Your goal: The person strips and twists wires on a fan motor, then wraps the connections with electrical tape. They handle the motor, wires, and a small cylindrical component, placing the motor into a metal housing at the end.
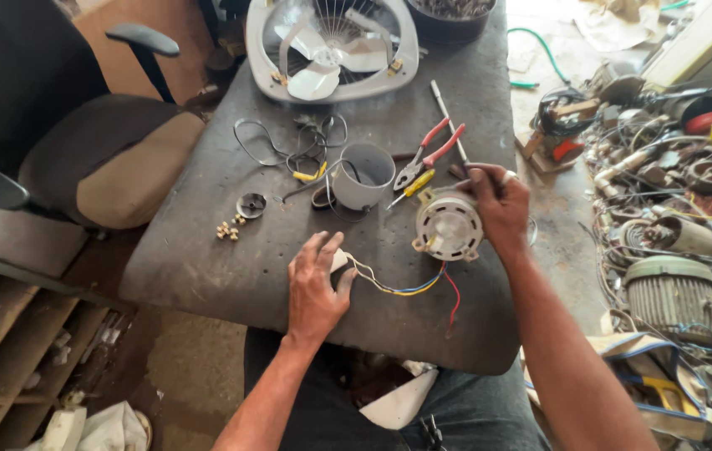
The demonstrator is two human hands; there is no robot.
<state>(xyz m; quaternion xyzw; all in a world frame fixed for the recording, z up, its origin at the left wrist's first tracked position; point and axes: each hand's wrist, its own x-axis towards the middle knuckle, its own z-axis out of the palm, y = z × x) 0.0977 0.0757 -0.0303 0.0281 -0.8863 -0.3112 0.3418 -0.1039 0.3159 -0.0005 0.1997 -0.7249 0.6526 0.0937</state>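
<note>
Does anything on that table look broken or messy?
Yes. The fan at the far end lies flat on its back, and its motor is out on the table, held by the right hand. Its coloured wires trail loose toward the left hand. Small brass bits lie scattered nearby.

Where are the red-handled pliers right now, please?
In the head view, the pliers lie on the table right of centre, between the grey cup and the right hand.
</note>
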